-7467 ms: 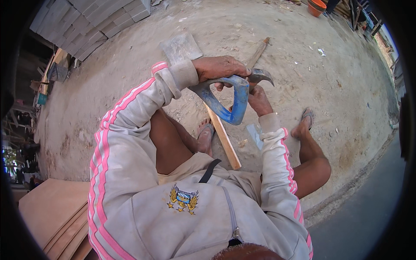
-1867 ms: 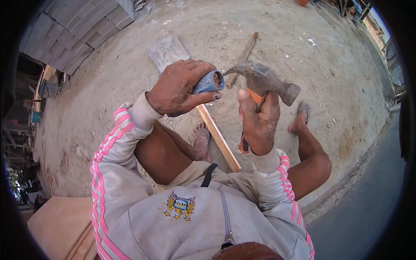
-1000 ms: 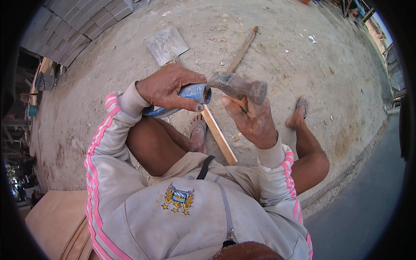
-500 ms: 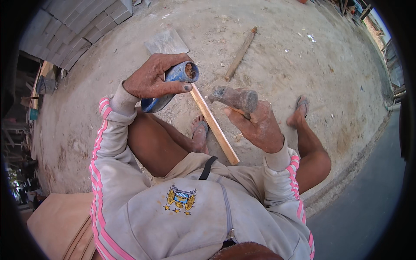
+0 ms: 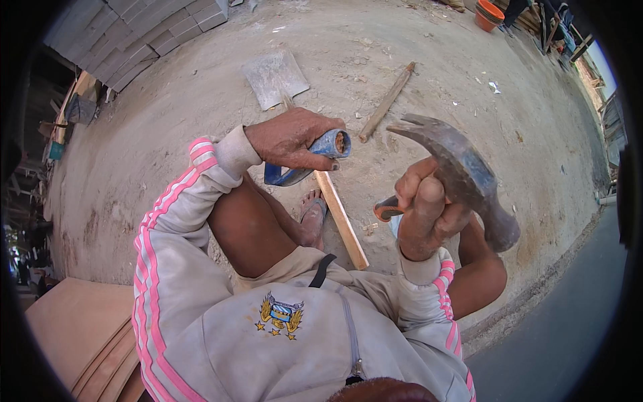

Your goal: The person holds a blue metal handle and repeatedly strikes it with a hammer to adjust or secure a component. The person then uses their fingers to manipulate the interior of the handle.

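Two hands at work. Near right, the right hand (image 5: 425,218) is clenched high on the handle of a dark steel claw hammer (image 5: 462,177): head-heavy, rigid, best held lower. Beyond, left, the left hand (image 5: 291,139) wraps a blue metal pipe (image 5: 315,154), stiff and smooth. Farther lie a wooden slat (image 5: 341,218) and a grey shovel blade (image 5: 274,77).

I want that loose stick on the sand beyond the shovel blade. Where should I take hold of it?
Grip the wooden stick around its middle, coming from above. It lies flat and bare on the ground, slanting away, with nothing on it, so fingers can close across its narrow width. Both hands are busy now.
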A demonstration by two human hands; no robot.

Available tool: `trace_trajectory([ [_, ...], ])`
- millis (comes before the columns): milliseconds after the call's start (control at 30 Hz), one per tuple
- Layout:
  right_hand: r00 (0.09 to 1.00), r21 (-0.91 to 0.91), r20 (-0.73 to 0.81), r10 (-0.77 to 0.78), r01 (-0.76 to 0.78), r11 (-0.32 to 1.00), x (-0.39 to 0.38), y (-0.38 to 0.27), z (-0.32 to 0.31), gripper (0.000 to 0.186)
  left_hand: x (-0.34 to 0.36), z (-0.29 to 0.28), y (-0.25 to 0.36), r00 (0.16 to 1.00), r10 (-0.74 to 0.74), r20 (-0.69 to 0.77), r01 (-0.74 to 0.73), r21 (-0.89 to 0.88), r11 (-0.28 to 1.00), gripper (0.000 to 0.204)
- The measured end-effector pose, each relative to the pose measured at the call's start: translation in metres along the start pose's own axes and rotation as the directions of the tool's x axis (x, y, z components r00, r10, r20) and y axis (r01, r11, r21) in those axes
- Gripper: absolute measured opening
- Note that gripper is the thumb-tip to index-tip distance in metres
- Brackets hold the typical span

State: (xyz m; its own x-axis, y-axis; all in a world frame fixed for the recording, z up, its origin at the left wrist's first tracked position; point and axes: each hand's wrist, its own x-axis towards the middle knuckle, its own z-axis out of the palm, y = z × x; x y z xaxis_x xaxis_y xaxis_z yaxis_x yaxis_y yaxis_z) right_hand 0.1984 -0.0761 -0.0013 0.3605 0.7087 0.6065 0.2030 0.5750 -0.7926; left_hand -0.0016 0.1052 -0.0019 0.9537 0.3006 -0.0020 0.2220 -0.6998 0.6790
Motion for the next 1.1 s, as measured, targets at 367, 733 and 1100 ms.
trace_trajectory([
  [367, 0.964, 0.095, 0.047, 0.262, -0.265, 0.96, -0.015, 0.048, 0.005, 0.016, 0.002, -0.001, 0.009, 1.0, 0.005, -0.01, -0.005, -0.045, 0.999, 0.036],
  [733, 0.948, -0.128, 0.216, 0.234, -0.21, 0.969, 0.003, 0.021, -0.006, 0.025, 0.011, -0.011, 0.031, 0.994, 0.002, 0.105, 0.032, -0.326, 0.945, 0.024],
  [1100, 0.95, -0.142, 0.31, 0.021, 0.024, 0.99, 0.004, 0.016, 0.004, 0.023, 0.007, -0.003, 0.026, 0.986, -0.016, 0.164, 0.068, -0.311, 0.948, 0.026],
])
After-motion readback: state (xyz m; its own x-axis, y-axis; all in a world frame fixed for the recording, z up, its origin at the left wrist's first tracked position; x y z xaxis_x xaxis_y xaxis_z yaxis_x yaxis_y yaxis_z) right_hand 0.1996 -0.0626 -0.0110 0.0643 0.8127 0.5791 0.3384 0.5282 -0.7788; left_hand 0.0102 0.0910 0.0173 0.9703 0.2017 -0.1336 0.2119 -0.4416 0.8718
